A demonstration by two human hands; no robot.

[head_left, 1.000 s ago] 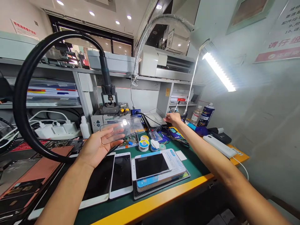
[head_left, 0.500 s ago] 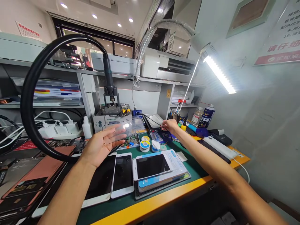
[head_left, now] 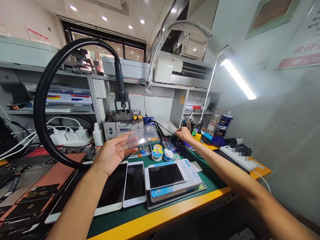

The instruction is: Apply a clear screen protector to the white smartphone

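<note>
The left hand (head_left: 110,156) is spread open, palm up, with a clear glass sheet (head_left: 143,137) lying across its fingers (head_left: 120,144). The right hand (head_left: 183,134) reaches across the bench, its fingertips (head_left: 176,130) bunched together at a thin black cable (head_left: 165,128); whether they pinch it, I cannot tell.

The sheet is held up over the far part of a green work mat (head_left: 212,176), in front of a soldering station (head_left: 123,128) and just above a small circuit board (head_left: 141,151). On the mat nearby sit 2 rolls of solder wire (head_left: 157,155), while 3 white phones lie nearer the person, 1 of them on a stack of boxes (head_left: 175,186). A black hose (head_left: 42,106) curves up at the left, a power strip (head_left: 71,137) stands on the shelf behind it, and a blue bottle (head_left: 223,124) stands at the far right.
</note>
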